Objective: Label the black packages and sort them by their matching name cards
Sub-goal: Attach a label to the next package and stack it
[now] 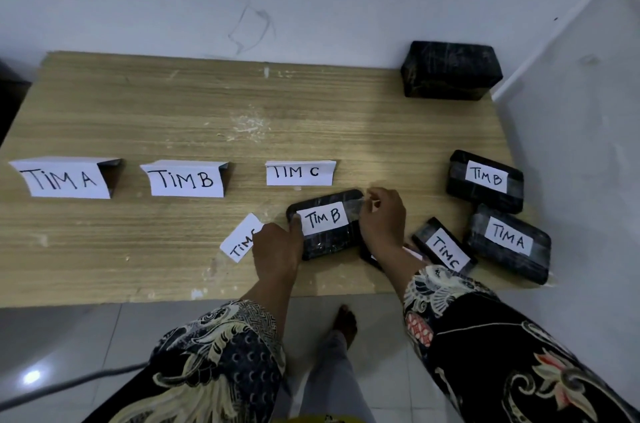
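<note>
Black package (327, 225) marked TIM B sits mid-counter, just below the TIM C card (300, 173). Left hand (277, 249) pins its left label edge with straight fingers; right hand (382, 214) pinches clear tape at the right edge. Labelled so far, by my count: TIM B pack (485, 180), TIM A pack (509, 242), TIM C pack (445, 249), all piled at right, unsorted. Big pack (450, 71) at back has no label showing. Loose slip (242, 239) lies beside the left hand, so at least one more to tag. TIM A card (65, 178) and TIM B card (185, 179) have nothing by them: sorting not started
</note>
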